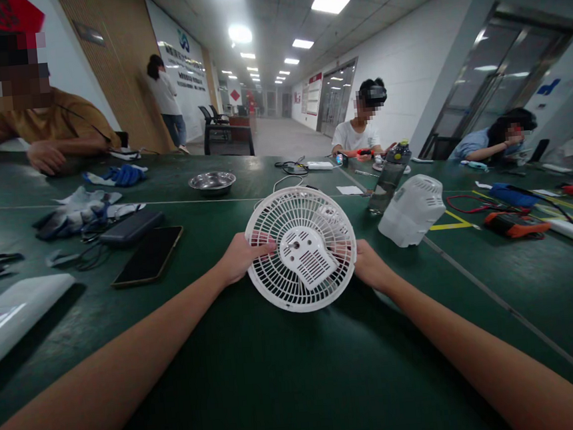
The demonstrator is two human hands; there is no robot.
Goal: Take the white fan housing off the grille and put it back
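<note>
A round white fan grille (272, 280) with a slotted motor housing at its centre is held up above the green table (262, 391). My left hand (240, 256) grips its left rim, the thumb lying over the bars. On the opposite rim is my right hand (368, 265), its fingers partly hidden behind the grille. A pale cable (288, 180) shows behind the top of the grille. To the right stands a white plastic housing (411, 211), apart from my hand.
Left lie a phone (148, 256), a dark power bank (133, 227), gloves (78, 213) and a white case (19, 312). A metal bowl (212, 183) sits farther back. Right are a bottle (388, 178) and an orange multimeter (513, 224). Several people sit around the table.
</note>
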